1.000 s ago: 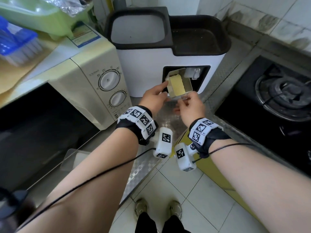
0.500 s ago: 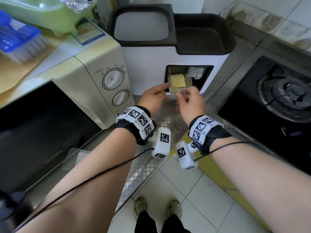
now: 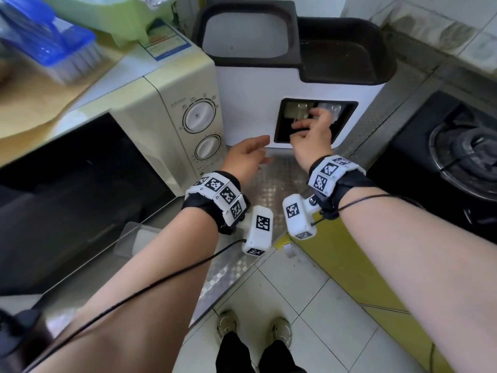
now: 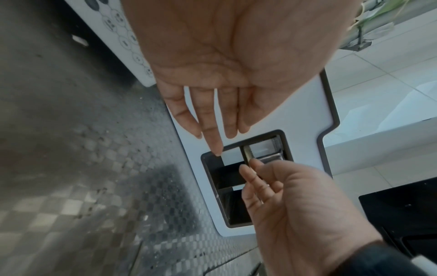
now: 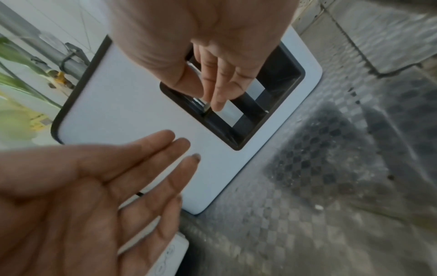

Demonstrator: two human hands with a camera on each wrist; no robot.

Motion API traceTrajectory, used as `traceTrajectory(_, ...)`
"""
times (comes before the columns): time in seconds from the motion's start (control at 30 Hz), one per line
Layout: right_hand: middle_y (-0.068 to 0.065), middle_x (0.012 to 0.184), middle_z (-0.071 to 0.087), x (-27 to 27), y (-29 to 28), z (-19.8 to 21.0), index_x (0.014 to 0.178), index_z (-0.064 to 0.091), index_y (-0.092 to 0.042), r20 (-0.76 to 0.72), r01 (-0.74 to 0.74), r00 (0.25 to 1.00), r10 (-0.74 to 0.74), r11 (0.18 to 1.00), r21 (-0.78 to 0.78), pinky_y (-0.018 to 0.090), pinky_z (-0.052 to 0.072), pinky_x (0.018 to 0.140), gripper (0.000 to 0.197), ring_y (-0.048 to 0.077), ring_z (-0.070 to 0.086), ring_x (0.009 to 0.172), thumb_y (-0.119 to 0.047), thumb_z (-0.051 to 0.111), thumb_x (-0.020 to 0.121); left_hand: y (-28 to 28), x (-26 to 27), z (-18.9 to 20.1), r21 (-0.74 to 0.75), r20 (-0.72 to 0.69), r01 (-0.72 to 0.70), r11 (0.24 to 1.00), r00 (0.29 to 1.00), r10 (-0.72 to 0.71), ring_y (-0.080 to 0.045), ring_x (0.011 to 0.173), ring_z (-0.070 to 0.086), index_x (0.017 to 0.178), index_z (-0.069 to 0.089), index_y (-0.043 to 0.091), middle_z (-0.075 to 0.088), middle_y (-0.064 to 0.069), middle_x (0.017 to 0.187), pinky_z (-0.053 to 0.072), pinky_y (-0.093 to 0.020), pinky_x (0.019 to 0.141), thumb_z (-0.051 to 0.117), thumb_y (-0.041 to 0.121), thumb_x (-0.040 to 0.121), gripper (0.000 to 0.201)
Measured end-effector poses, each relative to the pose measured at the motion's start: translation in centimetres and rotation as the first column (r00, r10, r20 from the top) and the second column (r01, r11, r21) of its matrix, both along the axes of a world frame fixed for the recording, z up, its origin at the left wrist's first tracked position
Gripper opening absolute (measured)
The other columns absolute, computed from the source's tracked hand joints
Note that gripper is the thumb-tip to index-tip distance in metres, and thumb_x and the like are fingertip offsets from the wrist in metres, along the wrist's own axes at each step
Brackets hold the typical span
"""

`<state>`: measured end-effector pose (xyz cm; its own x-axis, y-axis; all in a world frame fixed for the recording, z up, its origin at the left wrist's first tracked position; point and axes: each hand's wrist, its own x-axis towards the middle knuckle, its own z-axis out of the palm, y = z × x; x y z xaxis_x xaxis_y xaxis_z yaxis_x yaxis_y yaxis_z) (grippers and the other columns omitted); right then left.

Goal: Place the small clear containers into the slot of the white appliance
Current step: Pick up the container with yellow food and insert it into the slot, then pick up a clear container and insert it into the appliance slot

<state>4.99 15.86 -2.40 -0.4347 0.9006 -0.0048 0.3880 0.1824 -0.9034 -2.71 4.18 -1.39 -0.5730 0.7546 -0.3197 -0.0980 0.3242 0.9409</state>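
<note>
The right hand [image 3: 312,133] is reaching into the dark slot [image 3: 282,130] on the white appliance [image 3: 250,103], thumb and fingertips [image 5: 216,104] pinching the front edge of the clear container [image 3: 295,111], which sits in the slot's upper left with something yellowish inside. The left hand [image 3: 246,157] is let go and holding nothing, fingers straight and spread just in front of the appliance near the slot's lower left corner. A second clear container [image 3: 329,109] sits in the slot just right of the first, and a microwave [image 3: 172,111] stands right beside the appliance.

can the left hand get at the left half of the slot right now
Probably yes: the left hand hovers open just outside the slot, whose left half looks dark and unoccupied; the right hand works further right.
</note>
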Motion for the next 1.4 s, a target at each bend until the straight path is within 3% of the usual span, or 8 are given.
traceTrajectory(0.2, 0.002, 0.105, 0.058, 0.6, -1.8, -0.4, 0.125, 0.033, -0.007, 0.012, 0.001, 1.0, -0.001, 1.0, -0.005, 0.03, 0.047, 0.078, 0.05, 0.017, 0.056, 0.082, -0.002, 0.051, 0.078, -2.2, 0.2, -0.4, 0.016, 0.019, -0.043, 0.999, 0.999, 0.043, -0.013, 0.09, 0.062, 0.131, 0.052, 0.011, 0.055, -0.005, 0.138, 0.046, -0.013, 0.067, 0.04, 0.006, 0.096, 0.037)
traceTrajectory(0.33, 0.002, 0.096, 0.057, 0.2, -5.0, -0.9, 0.117, 0.045, -0.009, 0.114, -0.221, 0.967, 0.228, 0.973, -0.068, 0.03, 0.046, 0.077, 0.041, 0.017, 0.056, 0.087, -0.006, 0.055, 0.077, -4.3, 0.6, -0.1, 0.033, -0.012, -0.088, 0.996, 0.996, 0.088, -0.011, 0.083, 0.062, 0.123, 0.057, 0.009, 0.062, -0.004, 0.12, 0.044, -0.016, 0.067, 0.041, 0.004, 0.095, 0.033)
traceTrajectory(0.53, 0.005, 0.101, 0.068, -1.0, -11.2, -1.9, 0.111, 0.058, -0.02, 0.272, -0.593, 0.744, 0.611, 0.79, -0.153, 0.038, 0.053, 0.087, 0.037, 0.023, 0.063, 0.092, -0.017, 0.056, 0.073, -9.8, 0.1, 0.6, 0.099, -0.033, -0.281, 0.955, 0.958, 0.285, -0.014, 0.076, 0.061, 0.119, 0.061, 0.003, 0.065, -0.01, 0.103, 0.05, -0.016, 0.071, 0.045, 0.0, 0.092, 0.031)
traceTrajectory(0.73, 0.001, 0.079, 0.057, -1.5, -17.2, -3.1, 0.104, 0.046, -0.018, 0.269, -0.737, 0.579, 0.77, 0.635, -0.23, 0.03, 0.047, 0.069, 0.039, 0.02, 0.056, 0.074, -0.014, 0.065, 0.071, -17.5, -0.8, 0.2, 0.159, -0.109, -0.59, 0.791, 0.786, 0.608, 0.004, 0.057, 0.058, 0.106, 0.067, 0.005, 0.067, -0.001, 0.085, 0.049, -0.01, 0.065, 0.047, -0.002, 0.088, 0.028)
traceTrajectory(0.97, -0.004, 0.073, 0.053, -2.1, -20.6, -4.3, 0.106, 0.044, -0.02, 0.362, -0.752, 0.537, 0.762, 0.626, -0.203, 0.029, 0.042, 0.068, 0.05, 0.019, 0.055, 0.074, -0.029, 0.073, 0.066, -24.0, -0.3, -2.6, 0.06, -0.117, -0.864, 0.5, 0.491, 0.863, -0.013, 0.087, 0.06, 0.107, 0.066, 0.014, 0.066, 0.003, 0.094, 0.048, -0.022, 0.085, 0.043, -0.001, 0.085, 0.035)
traceTrajectory(1.17, -0.004, 0.073, 0.054, -2.7, -22.3, -4.8, 0.103, 0.054, -0.017, 0.38, -0.729, 0.575, 0.724, 0.665, -0.162, 0.025, 0.039, 0.057, 0.034, 0.02, 0.058, 0.071, -0.032, 0.066, 0.075, -25.3, 0.1, -4.4, -0.125, -0.021, -0.85, 0.513, 0.519, 0.855, -0.02, 0.108, 0.062, 0.12, 0.062, 0.011, 0.066, -0.006, 0.116, 0.047, -0.03, 0.101, 0.052, 0.004, 0.087, 0.036)
traceTrajectory(1.3, -0.008, 0.062, 0.05, -2.8, -22.4, -4.9, 0.097, 0.055, -0.017, 0.344, -0.727, 0.605, 0.718, 0.674, -0.129, 0.013, 0.035, 0.041, 0.018, 0.009, 0.05, 0.051, -0.025, 0.06, 0.081, -24.8, 0.0, -4.7, -0.153, 0.037, -0.82, 0.551, 0.553, 0.833, -0.013, 0.071, 0.061, 0.109, 0.068, 0.007, 0.065, 0.001, 0.077, 0.051, -0.02, 0.07, 0.049, 0.001, 0.086, 0.03)
traceTrajectory(1.4, -0.008, 0.058, 0.05, -2.3, -21.9, -4.5, 0.093, 0.057, -0.016, 0.335, -0.723, 0.622, 0.708, 0.684, -0.103, 0.008, 0.033, 0.039, 0.013, 0.011, 0.05, 0.051, -0.022, 0.057, 0.082, -24.0, -0.2, -4.2, -0.145, 0.05, -0.819, 0.555, 0.554, 0.831, -0.006, 0.064, 0.057, 0.104, 0.069, 0.008, 0.062, 0.004, 0.073, 0.047, -0.009, 0.054, 0.048, 0.001, 0.087, 0.028)
